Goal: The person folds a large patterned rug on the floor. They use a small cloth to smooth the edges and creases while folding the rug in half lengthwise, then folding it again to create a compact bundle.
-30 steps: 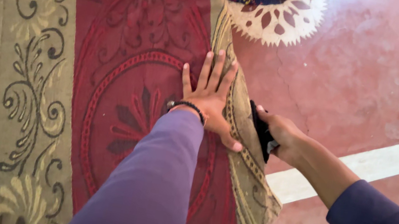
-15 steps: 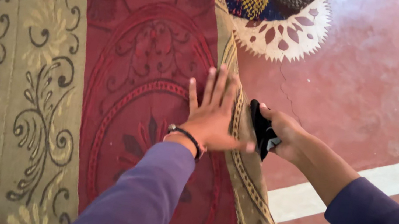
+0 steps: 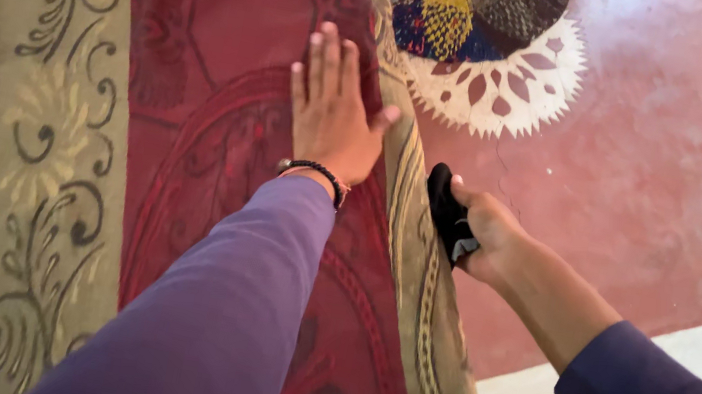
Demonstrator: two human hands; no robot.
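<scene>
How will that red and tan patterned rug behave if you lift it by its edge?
The rug probably flops rather than staying stiff: its tan border curves loosely beside the right hand. It looks thick and large under the left hand, so likely heavy and draggy.

Red floor [image 3: 683, 169], white stripe [image 3: 628, 371], patterned rug [image 3: 203, 56], perhaps a round mat [image 3: 492, 49]

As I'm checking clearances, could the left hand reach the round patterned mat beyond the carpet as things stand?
Probably yes: the left hand lies flat on the red carpet, and nothing stands between it and the mat.
</scene>
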